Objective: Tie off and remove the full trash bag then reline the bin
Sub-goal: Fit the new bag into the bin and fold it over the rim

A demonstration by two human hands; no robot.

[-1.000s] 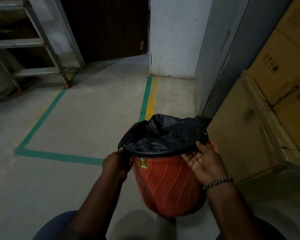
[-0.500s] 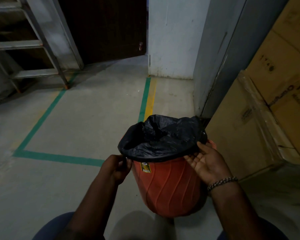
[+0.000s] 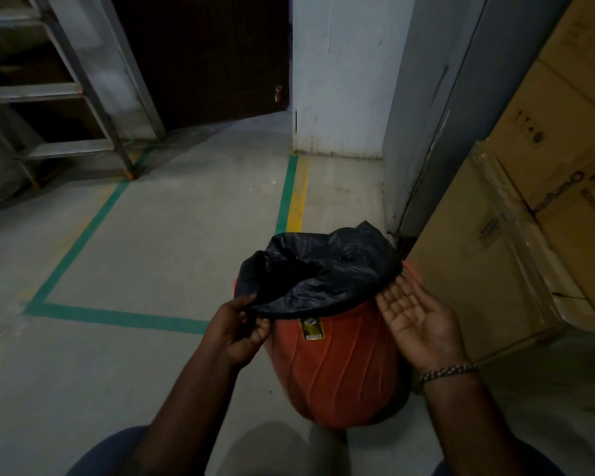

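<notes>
A round bin point(image 3: 337, 365) of orange-red plastic stands on a grey concrete floor point(image 3: 152, 269), just in front of a crouching person. Its wall is smooth and glossy, cut by shallow curved grooves that sweep from the rim to the base, and it narrows toward the bottom. Its long axis runs up and down, with the mouth facing the ceiling. A small yellow and black label point(image 3: 310, 328) sits just under the rim on the near side.

A thin black plastic bag point(image 3: 323, 269), crinkled and faintly shiny, lines the bin. Its loose top is folded outward over the rim and bunches in soft creases across the mouth.

The person's left hand point(image 3: 237, 328) is at the near left of the rim, fingers curled, pinching the bag's hem between thumb and fingers. The right hand point(image 3: 416, 321) lies flat and palm up at the right of the rim, fingers straight and together. Their tips meet the bag's edge and grasp nothing. A beaded bracelet point(image 3: 449, 371) circles the right wrist.

Green tape point(image 3: 117, 317) marks a rectangle on the floor to the left, with a yellow line point(image 3: 298, 197) beside one strip. Brown cardboard boxes point(image 3: 478, 252), one wrapped in clear film, stand just right of the bin. Metal steps point(image 3: 66, 94) and a dark door point(image 3: 203, 56) are well behind.
</notes>
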